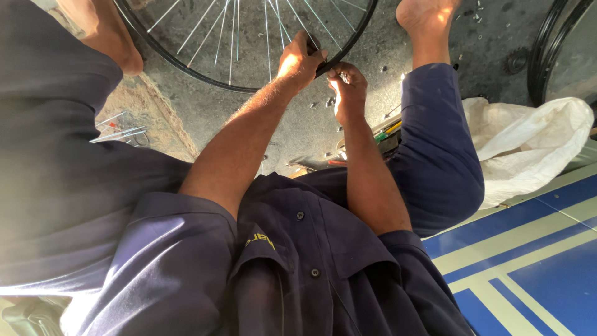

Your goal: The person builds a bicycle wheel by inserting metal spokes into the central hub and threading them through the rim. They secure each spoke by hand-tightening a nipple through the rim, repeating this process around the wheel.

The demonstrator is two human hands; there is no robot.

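Note:
A black bicycle wheel rim [186, 67] with thin silver spokes [231, 31] lies over the concrete floor between my bare feet. My left hand [301, 59] grips the near edge of the rim from above, fingers curled around it. My right hand [348, 87] is right beside it, fingers pinched at the rim's edge; whatever small thing it may hold is hidden by glare and the fingers. Both forearms reach out from my dark blue shirt.
Loose spokes [118, 134] lie on the floor at left. Small nuts and metal bits [329, 102] are scattered under the hands. Tools with coloured handles [388, 130] lie by my right knee. A white sack [528, 146] sits at right, another black rim [544, 50] behind it.

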